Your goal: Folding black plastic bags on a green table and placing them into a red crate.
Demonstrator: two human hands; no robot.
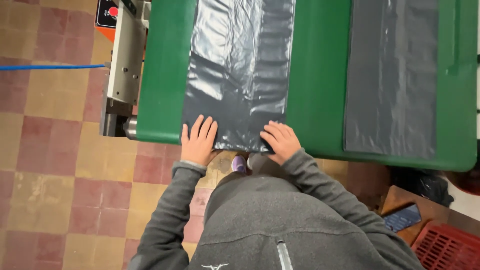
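Now 2 hands (199, 142) (281, 142) – flat on 1 of 2 grey plastic sheets (240, 75) (392, 80), green table (317, 75)

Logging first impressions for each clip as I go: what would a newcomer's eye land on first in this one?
The bright green table fills the upper frame, with a glossy grey plastic sheet lying on it, its near edge at the table's near edge. There the left hand lies flat on one corner and the right hand presses the other. A second, duller grey plastic sheet lies to the right, over a checkered tile floor.
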